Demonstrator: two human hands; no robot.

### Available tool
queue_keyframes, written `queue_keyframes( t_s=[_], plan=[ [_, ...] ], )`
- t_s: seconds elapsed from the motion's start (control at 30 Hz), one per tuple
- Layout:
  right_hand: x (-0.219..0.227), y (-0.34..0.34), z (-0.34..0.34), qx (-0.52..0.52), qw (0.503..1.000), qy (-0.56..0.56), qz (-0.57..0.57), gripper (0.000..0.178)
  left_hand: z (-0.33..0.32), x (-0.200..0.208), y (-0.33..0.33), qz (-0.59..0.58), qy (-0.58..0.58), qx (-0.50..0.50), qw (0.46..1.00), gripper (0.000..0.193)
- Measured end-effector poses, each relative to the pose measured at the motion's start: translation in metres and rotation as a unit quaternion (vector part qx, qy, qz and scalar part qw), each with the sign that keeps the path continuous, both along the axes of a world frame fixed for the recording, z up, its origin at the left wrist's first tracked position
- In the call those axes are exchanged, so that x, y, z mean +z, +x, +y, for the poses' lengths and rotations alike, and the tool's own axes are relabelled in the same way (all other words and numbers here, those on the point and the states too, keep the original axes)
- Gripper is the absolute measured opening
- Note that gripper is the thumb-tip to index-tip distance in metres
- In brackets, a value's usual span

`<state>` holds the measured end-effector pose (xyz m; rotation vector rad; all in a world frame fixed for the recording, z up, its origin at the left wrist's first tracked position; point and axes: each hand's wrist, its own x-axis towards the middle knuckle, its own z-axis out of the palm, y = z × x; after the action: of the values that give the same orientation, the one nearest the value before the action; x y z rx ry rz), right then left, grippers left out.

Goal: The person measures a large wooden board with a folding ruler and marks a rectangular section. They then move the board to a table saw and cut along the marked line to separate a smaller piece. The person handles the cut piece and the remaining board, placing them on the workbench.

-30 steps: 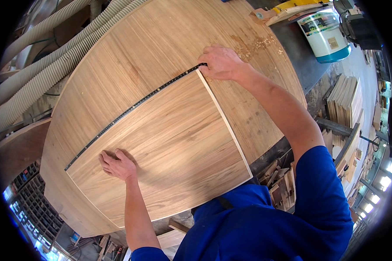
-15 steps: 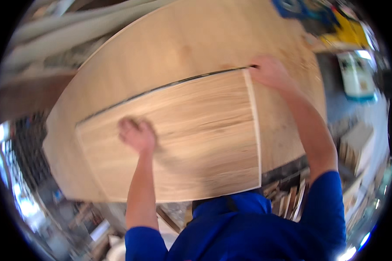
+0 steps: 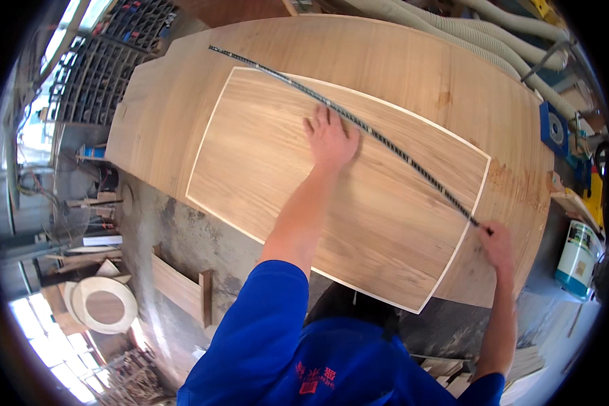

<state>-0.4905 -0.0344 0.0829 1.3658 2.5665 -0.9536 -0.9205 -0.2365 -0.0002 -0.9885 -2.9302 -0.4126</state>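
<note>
A rectangular wood panel [image 3: 264,142] with pale edging lies flat on a larger wooden sheet [image 3: 162,128]. Across it, diagonally, runs a long, thin black ruler [image 3: 392,145] with pale markings. The ruler's far end reaches past the panel's far-left corner. My right hand [image 3: 497,247] is closed on the ruler's near end, just beyond the panel's right edge. My left hand [image 3: 333,142] is spread on or just over the panel, its fingertips beside the ruler's middle; whether they touch it I cannot tell.
Ribbed hoses [image 3: 480,44] run along the far side. A blue device [image 3: 555,128] and a white-and-teal container [image 3: 578,260] stand at the right. Round wooden rings [image 3: 105,304] and a wooden frame [image 3: 179,287] are at lower left, below a dark rack [image 3: 108,68].
The ruler has swung from along the panel's far edge to a diagonal across it. My right hand has come nearer with its end. My left hand has moved up beside the ruler; the view has turned.
</note>
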Motion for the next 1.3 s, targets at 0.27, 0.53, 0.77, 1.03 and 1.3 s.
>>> queue_keyframes(
  t_s=[0.27, 0.53, 0.77, 1.03, 1.3],
  plan=[
    [0.001, 0.091, -0.117, -0.065, 0.99, -0.119, -0.036, 0.02, -0.206, 0.04, 0.134, -0.115, -0.048, -0.184, 0.975, 0.109],
    [-0.001, 0.099, -0.163, 0.001, 0.993, -0.116, -0.02, 0.019, -0.267, 0.055, 0.18, -0.138, -0.102, -0.18, 0.969, 0.117],
    [0.009, 0.107, -0.176, 0.026, 0.992, -0.115, -0.037, 0.02, -0.258, 0.036, 0.173, -0.151, -0.027, -0.161, 0.975, 0.104],
    [-0.006, 0.121, -0.172, 0.066, 0.991, -0.093, -0.071, 0.02, -0.306, 0.006, 0.213, -0.327, 0.371, 0.162, 0.854, 0.037],
    [-0.013, 0.107, -0.179, 0.028, 0.986, -0.134, -0.098, 0.021, -0.286, 0.016, 0.18, -0.465, 0.428, 0.308, 0.711, 0.031]
  ],
)
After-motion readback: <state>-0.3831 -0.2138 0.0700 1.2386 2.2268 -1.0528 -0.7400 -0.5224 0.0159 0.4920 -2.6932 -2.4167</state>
